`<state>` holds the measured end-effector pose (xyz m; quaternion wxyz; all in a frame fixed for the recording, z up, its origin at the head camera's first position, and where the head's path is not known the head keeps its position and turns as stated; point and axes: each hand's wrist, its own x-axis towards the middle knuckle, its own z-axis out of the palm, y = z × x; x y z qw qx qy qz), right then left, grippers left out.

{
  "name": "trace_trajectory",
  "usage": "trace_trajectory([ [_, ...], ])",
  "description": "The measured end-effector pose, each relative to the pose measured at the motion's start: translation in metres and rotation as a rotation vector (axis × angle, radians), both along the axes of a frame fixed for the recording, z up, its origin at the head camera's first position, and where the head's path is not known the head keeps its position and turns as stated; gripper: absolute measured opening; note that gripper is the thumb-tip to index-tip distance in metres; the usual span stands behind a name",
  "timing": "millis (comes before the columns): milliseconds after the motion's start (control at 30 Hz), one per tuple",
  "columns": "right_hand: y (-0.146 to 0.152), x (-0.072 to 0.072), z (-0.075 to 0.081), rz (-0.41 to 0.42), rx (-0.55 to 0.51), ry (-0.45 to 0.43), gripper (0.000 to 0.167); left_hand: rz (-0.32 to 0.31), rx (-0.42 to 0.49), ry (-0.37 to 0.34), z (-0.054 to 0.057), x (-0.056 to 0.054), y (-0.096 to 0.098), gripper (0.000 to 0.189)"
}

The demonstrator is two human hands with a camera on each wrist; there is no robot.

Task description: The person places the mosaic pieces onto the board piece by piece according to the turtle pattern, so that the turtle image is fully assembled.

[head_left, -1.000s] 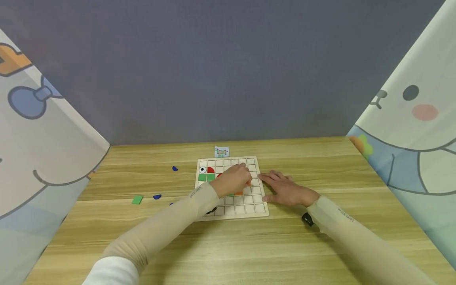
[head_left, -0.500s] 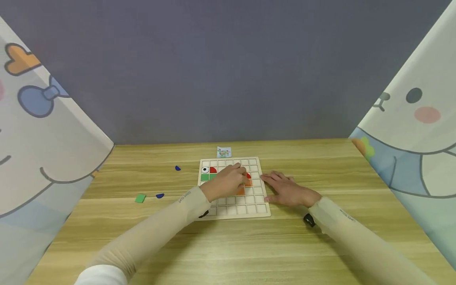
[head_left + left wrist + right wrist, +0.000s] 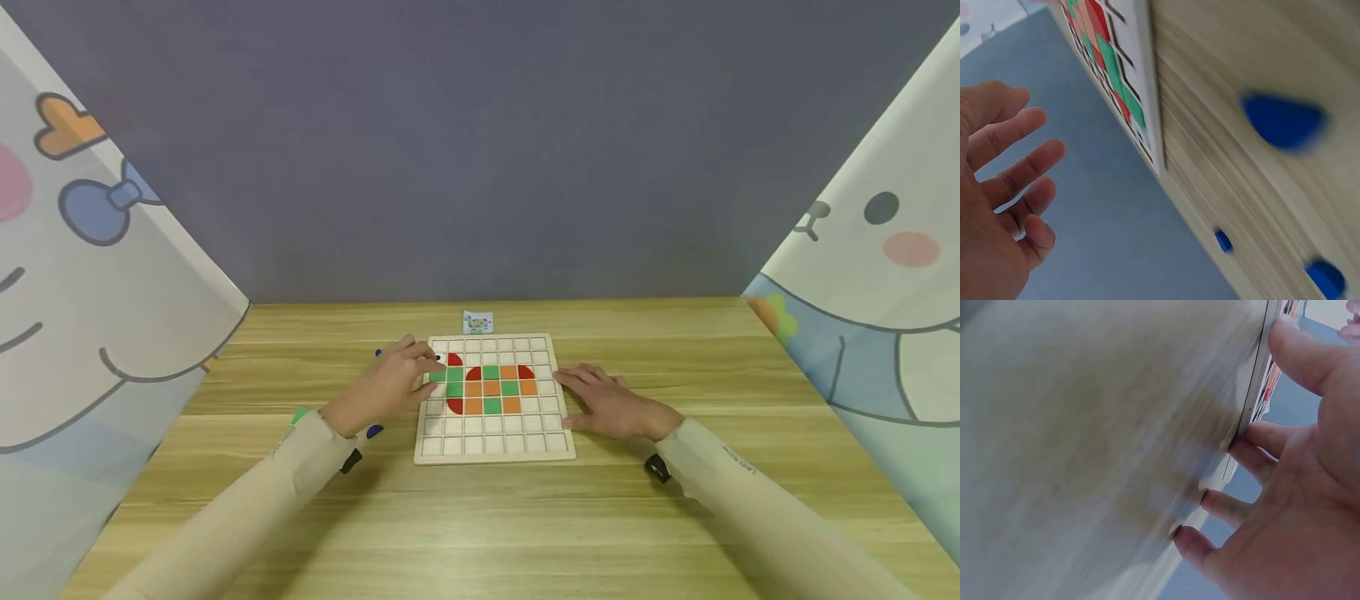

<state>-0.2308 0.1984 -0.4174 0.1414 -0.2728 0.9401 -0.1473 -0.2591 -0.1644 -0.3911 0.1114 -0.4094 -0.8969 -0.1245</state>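
A wooden grid board (image 3: 495, 457) lies on the table, with green, orange and red tiles (image 3: 491, 388) in its middle and left cells. My left hand (image 3: 382, 387) hovers over the board's left edge, partly covering a white eye tile (image 3: 441, 358). In the left wrist view its fingers (image 3: 1025, 169) are loosely bent and apart, with nothing between them. On the other side, my right hand (image 3: 611, 406) rests at the board's right edge. The right wrist view has its thumb (image 3: 1297, 356) against the rim and the other fingers spread along the tabletop.
Blue half-round pieces (image 3: 1285, 122) lie on the table left of the board. A green square tile (image 3: 300, 413) sits farther left, partly behind the left forearm. Behind the board is a small picture card (image 3: 477, 322). A dark wall panel (image 3: 487, 167) stands at the table's back.
My left hand has moved left from the board's middle to its left edge, uncovering the red, green and orange tiles. The right hand has stayed at the right edge.
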Motion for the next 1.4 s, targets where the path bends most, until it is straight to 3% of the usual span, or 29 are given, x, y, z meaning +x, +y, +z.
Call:
trace_trajectory([
  [200,0.001,0.001,0.0,-0.001,-0.003,-0.001,0.077,0.04,0.039,-0.009,0.003,0.011,-0.031,0.025],
  [500,0.0,0.0,-0.002,0.01,-0.005,-0.006,0.078,0.057,0.083,-0.139,-0.004,0.023,-0.079,0.047],
  [700,-0.001,0.0,-0.002,0.008,-0.009,-0.004,0.078,0.033,0.126,-0.077,-0.013,0.027,-0.13,0.051],
  [900,0.001,0.0,-0.003,-0.001,-0.01,-0.003,0.078,0.073,0.107,-0.027,-0.021,0.032,-0.169,0.052],
  [1000,0.001,0.0,-0.003,-0.004,-0.01,-0.006,0.078,0.078,0.079,-0.005,-0.027,0.033,-0.181,0.048],
  [1200,0.001,0.001,-0.002,-0.005,-0.011,-0.014,0.078,0.024,0.057,0.017,-0.038,0.03,-0.195,0.038],
  [1400,0.0,0.0,-0.002,-0.004,-0.004,-0.011,0.078,0.032,0.045,-0.04,-0.036,0.029,-0.195,0.031],
])
